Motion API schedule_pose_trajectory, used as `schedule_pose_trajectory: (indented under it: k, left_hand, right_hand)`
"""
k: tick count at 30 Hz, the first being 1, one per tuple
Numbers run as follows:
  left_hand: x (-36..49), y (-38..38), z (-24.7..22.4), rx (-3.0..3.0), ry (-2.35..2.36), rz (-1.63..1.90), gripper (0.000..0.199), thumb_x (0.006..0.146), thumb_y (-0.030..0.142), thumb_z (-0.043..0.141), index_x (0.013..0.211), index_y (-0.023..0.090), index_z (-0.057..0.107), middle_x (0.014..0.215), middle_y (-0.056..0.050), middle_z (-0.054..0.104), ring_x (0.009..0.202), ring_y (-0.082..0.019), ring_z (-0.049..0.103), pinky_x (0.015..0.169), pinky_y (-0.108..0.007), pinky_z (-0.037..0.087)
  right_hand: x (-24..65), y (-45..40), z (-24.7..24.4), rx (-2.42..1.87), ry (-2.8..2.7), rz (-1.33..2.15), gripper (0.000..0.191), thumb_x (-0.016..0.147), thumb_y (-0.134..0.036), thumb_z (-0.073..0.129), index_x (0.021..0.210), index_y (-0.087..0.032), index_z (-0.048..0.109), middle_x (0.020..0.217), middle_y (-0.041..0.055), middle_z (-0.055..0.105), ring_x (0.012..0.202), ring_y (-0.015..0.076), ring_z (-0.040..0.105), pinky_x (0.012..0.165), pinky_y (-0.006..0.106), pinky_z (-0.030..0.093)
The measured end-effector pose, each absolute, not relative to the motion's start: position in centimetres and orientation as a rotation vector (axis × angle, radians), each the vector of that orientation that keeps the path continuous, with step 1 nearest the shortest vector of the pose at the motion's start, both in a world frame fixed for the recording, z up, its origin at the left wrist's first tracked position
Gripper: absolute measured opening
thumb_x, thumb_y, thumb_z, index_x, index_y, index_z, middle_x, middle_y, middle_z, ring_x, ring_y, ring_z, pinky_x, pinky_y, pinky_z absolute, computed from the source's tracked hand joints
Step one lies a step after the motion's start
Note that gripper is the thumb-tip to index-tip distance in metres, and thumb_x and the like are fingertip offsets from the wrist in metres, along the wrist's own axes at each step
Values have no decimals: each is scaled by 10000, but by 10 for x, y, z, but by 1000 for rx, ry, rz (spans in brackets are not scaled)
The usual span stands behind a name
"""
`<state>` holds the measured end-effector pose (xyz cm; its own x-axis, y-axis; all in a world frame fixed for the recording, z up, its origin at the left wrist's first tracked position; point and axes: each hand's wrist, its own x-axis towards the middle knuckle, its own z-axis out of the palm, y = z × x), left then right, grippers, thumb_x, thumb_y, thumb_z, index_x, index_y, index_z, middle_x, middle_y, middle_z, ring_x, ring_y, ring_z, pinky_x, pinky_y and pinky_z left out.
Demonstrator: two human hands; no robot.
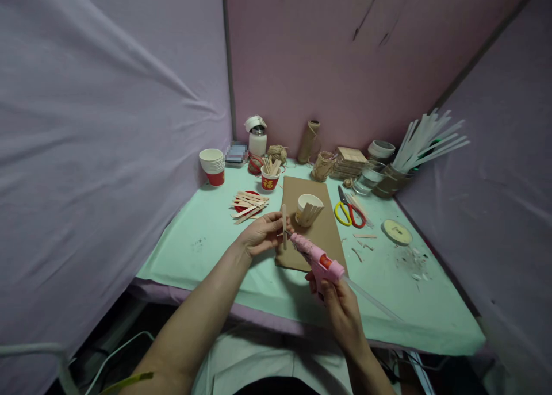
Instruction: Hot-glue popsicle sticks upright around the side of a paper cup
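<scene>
My left hand (265,233) pinches a wooden craft stick (284,225), held upright over the left edge of a cardboard sheet (310,248). In my right hand (338,303) is a pink glue gun (317,257), its nozzle at the stick and a long clear glue stick trailing from its back. Just beyond, a paper cup (303,202) with several craft sticks on its near right side rests tilted on the cardboard.
Loose craft sticks lie on a red dish (249,202) at left. Stacked cups (213,166), a red cup of sticks (269,179) and twine rolls stand behind. Scissors (349,211), a round lid (397,232) and a holder of white glue sticks (392,179) are right.
</scene>
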<state>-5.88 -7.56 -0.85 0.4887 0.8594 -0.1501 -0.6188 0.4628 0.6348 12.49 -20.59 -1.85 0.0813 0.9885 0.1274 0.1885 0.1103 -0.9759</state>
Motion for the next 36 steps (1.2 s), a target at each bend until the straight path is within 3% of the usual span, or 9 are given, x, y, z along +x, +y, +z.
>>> schedule_pose_trajectory:
  k: [10, 18, 26, 36]
  left_hand:
    - [-60, -72, -12, 504, 498, 983, 262, 661, 151, 831, 848, 94, 656, 762, -53, 684, 690, -153, 688, 714, -282, 570]
    - [-59, -72, -8, 474, 511, 989, 187, 701, 113, 793, 822, 96, 652, 722, -44, 682, 666, -136, 680, 713, -267, 572]
    - [-60, -73, -7, 485, 520, 991, 159, 718, 109, 779, 816, 96, 655, 715, -36, 672, 664, -127, 676, 721, -261, 579]
    - [-58, -75, -4, 453, 540, 1005, 103, 749, 60, 730, 808, 96, 654, 734, -36, 661, 673, -120, 662, 753, -281, 573]
  right_hand:
    - [127, -209, -19, -1301, -1312, 976, 474, 854, -628, 519, 806, -193, 701, 637, 54, 623, 560, 164, 536, 491, 261, 443]
    - [128, -213, -17, -1265, -1284, 1072, 468, 860, -616, 520, 953, -206, 724, 836, 100, 709, 630, 182, 568, 548, 288, 475]
    - [127, -213, -17, -1278, -1282, 1048, 467, 860, -611, 522, 955, -204, 730, 815, 88, 708, 586, 166, 527, 514, 279, 455]
    - [128, -215, -27, -1307, -1279, 1069, 524, 842, -632, 539, 993, -163, 715, 885, 121, 724, 674, 185, 608, 582, 273, 504]
